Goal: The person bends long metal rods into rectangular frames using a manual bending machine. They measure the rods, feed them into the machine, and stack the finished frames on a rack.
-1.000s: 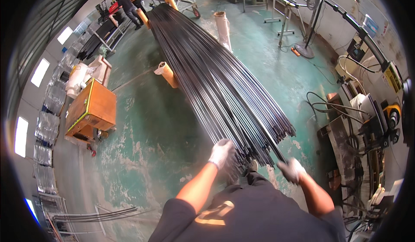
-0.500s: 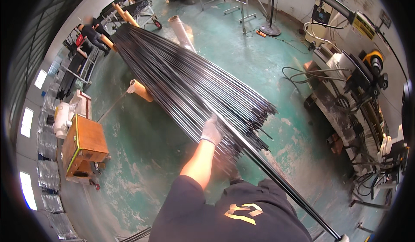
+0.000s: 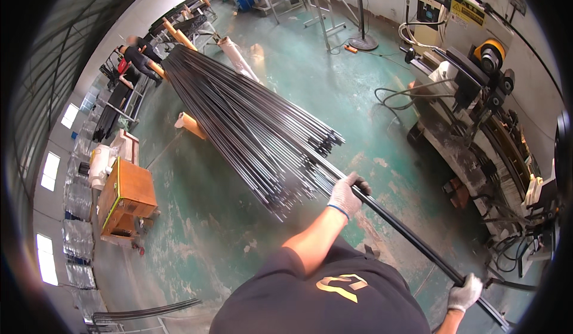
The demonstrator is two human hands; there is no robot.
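Observation:
My left hand (image 3: 347, 194), in a white glove with a dark fingertip area, is closed around a few long black tubes (image 3: 412, 237). Farther along the same tubes, at the lower right, my right hand (image 3: 465, 292) grips them, also gloved. These tubes slant from the far pile down to the lower right edge; how many are held I cannot tell. Ahead and left of my left hand lies a wide pile of similar black tubes (image 3: 239, 119), fanned out, their near ends uneven. The far ends of the held tubes merge with the pile.
Cardboard rolls (image 3: 192, 125) lie under the pile; a wrapped roll (image 3: 236, 58) stands out beyond it. An orange-brown wooden cabinet (image 3: 136, 185) is at left. A long machine (image 3: 459, 137) with cables lines the right. Two people (image 3: 138, 59) work far left.
My right hand has come into fuller view at the lower right, gripping the tubes. My left hand has shifted right along them, away from the pile. The view has turned slightly.

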